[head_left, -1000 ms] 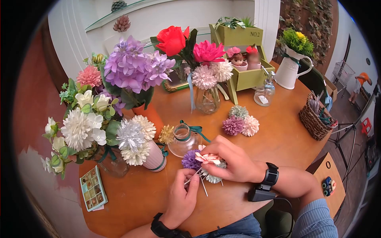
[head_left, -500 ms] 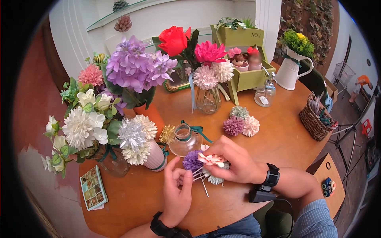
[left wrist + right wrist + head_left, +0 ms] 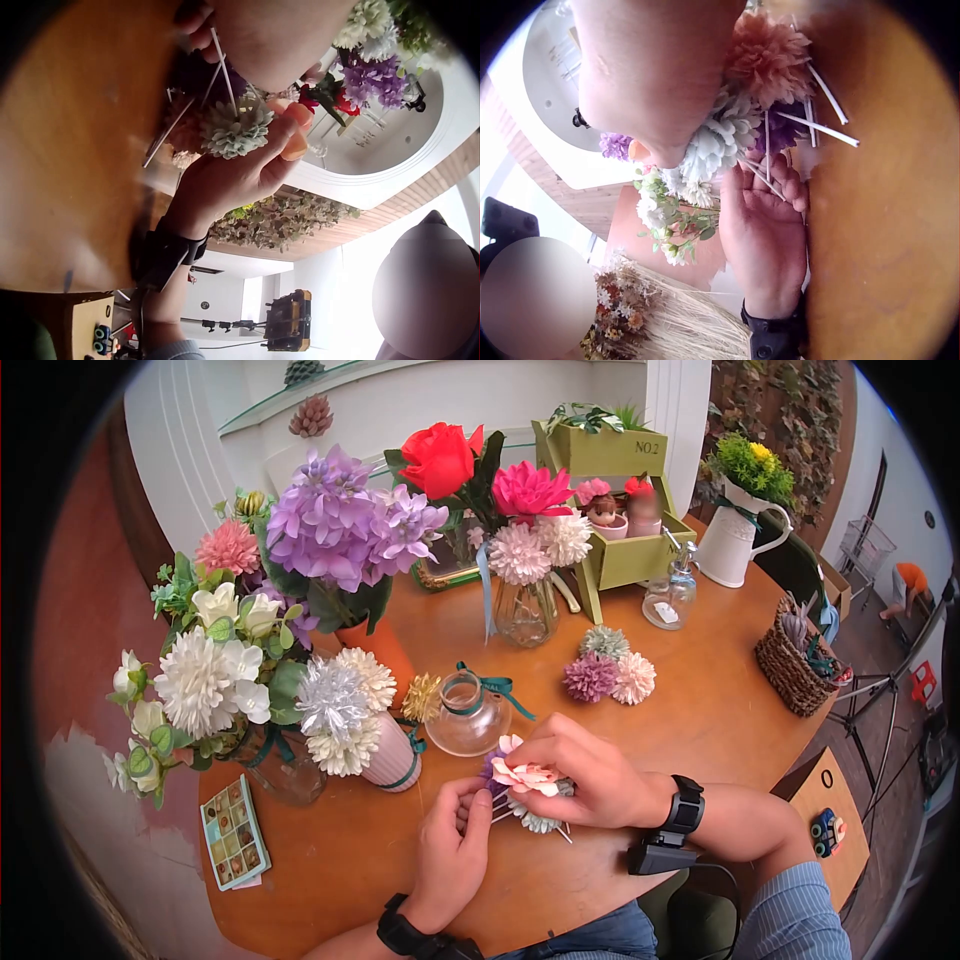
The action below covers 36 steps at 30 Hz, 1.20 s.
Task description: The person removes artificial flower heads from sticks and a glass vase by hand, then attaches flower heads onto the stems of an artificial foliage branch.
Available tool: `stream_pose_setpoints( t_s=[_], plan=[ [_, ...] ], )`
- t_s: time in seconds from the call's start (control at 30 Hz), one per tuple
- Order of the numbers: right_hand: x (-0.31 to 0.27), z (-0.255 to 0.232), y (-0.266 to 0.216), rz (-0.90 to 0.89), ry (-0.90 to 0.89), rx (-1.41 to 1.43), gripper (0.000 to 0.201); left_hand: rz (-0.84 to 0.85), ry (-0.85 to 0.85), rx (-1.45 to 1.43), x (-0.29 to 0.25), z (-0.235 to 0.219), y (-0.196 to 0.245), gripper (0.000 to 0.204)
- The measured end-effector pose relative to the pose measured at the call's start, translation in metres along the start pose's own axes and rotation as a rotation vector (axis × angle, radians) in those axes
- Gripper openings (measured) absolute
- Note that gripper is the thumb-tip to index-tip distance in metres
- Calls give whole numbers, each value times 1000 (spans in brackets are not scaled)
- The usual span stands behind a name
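- Low in the centre of the head view, a peach flower (image 3: 528, 778) sits upright in the right hand (image 3: 595, 780), its thumb and bent fingers closed together as they pinch it.
- A pale green flower (image 3: 236, 135) hangs beneath that hand, and a purple flower (image 3: 493, 762) is just beside the peach one, to its left.
- The right hand's hold is close to the blooms, which seems to keep them bunched while the white stems (image 3: 768, 142) stay free to be reached.
- The left hand (image 3: 450, 850) is left of the bunch, fingers loosely curled round the stem ends, thumb raised; this looks like a light, steadying hold. How firm it is, I cannot tell.
- So the blooms lie against the right fingers, and the stems run down to the left fingers.
- Just above the bunch, a round glass vase (image 3: 468, 728) stands on the bench (image 3: 640, 745).
- Three loose blooms (image 3: 592, 677) rest together at centre right; a wicker basket (image 3: 790, 672) is farther right.
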State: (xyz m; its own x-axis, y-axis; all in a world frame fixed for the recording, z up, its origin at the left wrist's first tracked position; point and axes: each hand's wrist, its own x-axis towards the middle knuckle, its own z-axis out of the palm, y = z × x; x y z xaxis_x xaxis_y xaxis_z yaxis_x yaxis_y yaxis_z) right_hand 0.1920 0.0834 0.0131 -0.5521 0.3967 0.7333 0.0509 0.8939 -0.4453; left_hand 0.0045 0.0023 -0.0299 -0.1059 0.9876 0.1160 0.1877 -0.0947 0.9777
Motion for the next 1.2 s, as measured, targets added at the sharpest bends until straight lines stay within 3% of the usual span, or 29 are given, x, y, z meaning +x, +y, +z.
stream_pose_setpoints(
  t_s=[0.1, 0.17, 0.3, 0.6, 0.67, 0.97, 1.2],
  plan=[
    [0, -1, 0, 25, -17, -17, 38, 25, 98, -100, -1, 2, 5, 19],
    [0, -1, 1, 76, -21, -9, 38, 34, -4, 76, -2, -3, 10, 20],
    [0, 1, 4, 71, -1, -2, 42, 34, -20, 60, -3, -2, 13, 23],
    [-2, 2, 5, 82, 5, -3, 40, 12, -98, -69, 2, -4, 6, 26],
    [-1, 2, 4, 90, 9, -1, 39, -73, -157, -126, 1, -6, 13, 23],
    [0, 3, 3, 91, 17, 7, 36, -50, -113, -283, 5, -4, 3, 17],
    [-2, 4, 3, 119, -12, -7, 36, -61, -149, -63, 1, -3, 7, 10]
  ],
)
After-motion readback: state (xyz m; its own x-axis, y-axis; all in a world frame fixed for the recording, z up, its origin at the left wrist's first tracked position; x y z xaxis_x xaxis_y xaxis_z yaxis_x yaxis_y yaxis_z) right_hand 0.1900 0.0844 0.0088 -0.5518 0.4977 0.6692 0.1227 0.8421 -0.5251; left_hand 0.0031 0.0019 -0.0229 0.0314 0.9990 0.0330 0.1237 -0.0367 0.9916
